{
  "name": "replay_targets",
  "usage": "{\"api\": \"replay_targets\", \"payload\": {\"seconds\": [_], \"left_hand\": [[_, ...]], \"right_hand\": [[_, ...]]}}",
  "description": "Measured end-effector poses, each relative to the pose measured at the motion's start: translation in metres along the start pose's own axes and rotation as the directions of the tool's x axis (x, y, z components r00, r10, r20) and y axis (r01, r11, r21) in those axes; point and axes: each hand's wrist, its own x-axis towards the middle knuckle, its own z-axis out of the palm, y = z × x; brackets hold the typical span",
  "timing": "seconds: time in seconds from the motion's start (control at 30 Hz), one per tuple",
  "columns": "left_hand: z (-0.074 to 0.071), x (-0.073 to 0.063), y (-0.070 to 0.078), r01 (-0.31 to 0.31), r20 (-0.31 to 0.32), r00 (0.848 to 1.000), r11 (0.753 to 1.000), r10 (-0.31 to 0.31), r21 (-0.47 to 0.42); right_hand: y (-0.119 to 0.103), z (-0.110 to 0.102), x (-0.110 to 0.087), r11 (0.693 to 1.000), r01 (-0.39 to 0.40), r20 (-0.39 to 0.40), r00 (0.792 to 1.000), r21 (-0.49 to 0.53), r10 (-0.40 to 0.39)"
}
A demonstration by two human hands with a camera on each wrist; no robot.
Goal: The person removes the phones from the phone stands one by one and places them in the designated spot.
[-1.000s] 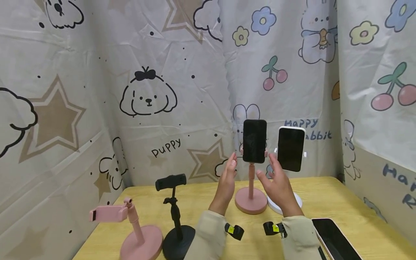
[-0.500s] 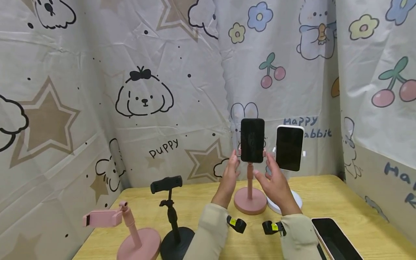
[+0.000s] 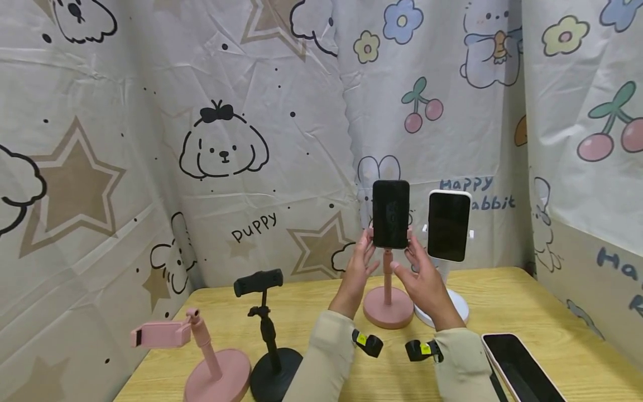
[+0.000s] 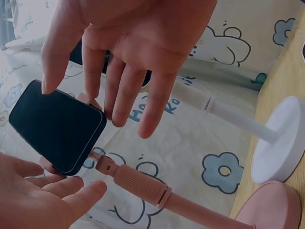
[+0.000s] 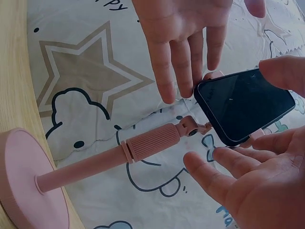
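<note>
1. Black, rounded-rectangle phone (image 3: 390, 215): stands upright in the clamp of a pink, round-based plastic stand (image 3: 387, 282), screen towards the person. Clock positions below are taken from this phone, as seen from the person's side.
2. Left hand (image 3: 353, 273): at 7 o'clock, fingers extended and slightly spread, tips by the clamp's near side. I cannot confirm contact.
3. Right hand (image 3: 427, 285): at 5 o'clock, fingers likewise extended, thumb apart, tips by the clamp's opposite side. Contact again cannot be told.
4. White, round-based stand (image 3: 454, 307): close by at 4 o'clock, bearing a white-edged, dark-screened phone (image 3: 449, 226) at 3 o'clock.
5. Pink-edged, dark-screened phone (image 3: 522, 365): lies flat between 4 and 5 o'clock, on the yellow wood-grain table (image 3: 321, 304).
6. Black, round-based stand (image 3: 269, 335): between 7 and 8 o'clock.
7. Second pink stand (image 3: 216, 377): 8 o'clock, holder turned sideways.
</note>
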Motion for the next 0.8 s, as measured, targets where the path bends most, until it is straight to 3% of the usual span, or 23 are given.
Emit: {"api": "replay_targets", "payload": {"seconds": [0.47, 0.8], "left_hand": [[0.000, -0.006, 0.001, 0.022, -0.018, 1.000, 1.000, -0.022, 0.010], [-0.007, -0.013, 0.006, -0.025, -0.008, 1.000, 0.999, 0.025, -0.041]], "right_hand": [[-0.001, -0.002, -0.004, 0.996, -0.035, 0.019, 0.999, 0.077, 0.033], [-0.008, -0.005, -0.005, 0.996, -0.040, 0.018, 0.999, 0.083, 0.039]]}}
